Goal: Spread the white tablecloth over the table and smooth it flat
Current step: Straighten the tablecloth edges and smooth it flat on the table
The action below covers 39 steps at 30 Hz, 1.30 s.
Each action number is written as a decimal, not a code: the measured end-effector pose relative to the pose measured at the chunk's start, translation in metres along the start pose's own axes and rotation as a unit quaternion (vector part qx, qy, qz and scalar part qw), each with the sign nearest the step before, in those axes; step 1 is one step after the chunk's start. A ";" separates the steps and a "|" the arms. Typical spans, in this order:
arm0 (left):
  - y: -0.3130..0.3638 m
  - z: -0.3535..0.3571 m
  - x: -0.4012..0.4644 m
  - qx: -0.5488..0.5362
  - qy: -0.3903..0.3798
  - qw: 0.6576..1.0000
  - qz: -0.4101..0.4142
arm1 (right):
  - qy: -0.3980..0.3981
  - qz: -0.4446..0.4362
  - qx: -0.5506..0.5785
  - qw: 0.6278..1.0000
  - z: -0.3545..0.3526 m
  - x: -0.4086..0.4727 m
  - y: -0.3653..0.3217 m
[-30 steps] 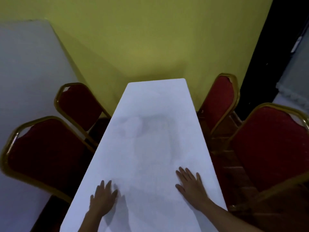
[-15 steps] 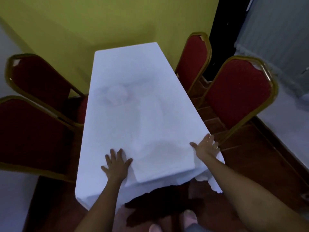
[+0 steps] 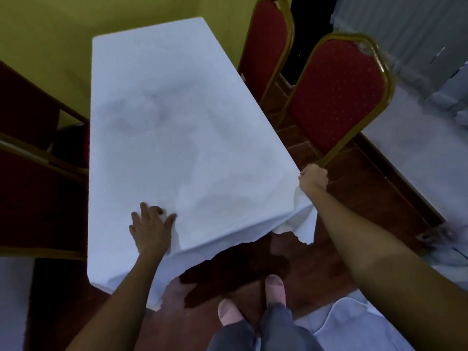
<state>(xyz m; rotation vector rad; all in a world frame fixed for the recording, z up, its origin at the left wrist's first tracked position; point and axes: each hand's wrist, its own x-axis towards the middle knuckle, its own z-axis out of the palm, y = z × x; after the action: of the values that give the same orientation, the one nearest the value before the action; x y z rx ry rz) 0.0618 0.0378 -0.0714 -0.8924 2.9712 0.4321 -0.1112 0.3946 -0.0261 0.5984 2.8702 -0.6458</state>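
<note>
My left hand [image 3: 150, 230] and right hand [image 3: 313, 177] are bare, with no rings, watch or gloves, and both forearms [image 3: 374, 252] are uncovered with no sleeve showing. Below my hands, my feet [image 3: 274, 290] are bare too, under the dark grey-blue cuffs of my trousers [image 3: 253, 333].

White tablecloth [image 3: 177, 127], draped over long table
Plain white fabric, softly wrinkled mid-length and near end; near edge hangs unevenly, lower at near-left corner, bunched and lifted at near-right corner; far end lies flat
</note>
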 end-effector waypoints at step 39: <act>-0.046 -0.019 -0.054 -0.033 -0.078 0.987 -0.139 | -0.045 0.023 -0.025 0.998 0.004 -0.046 0.021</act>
<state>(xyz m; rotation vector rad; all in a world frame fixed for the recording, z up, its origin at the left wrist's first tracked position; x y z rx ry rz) 0.1337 0.0251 -0.0602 -1.1971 2.6532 0.5617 -0.0608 0.3944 -0.0279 0.6112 2.7723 -0.5779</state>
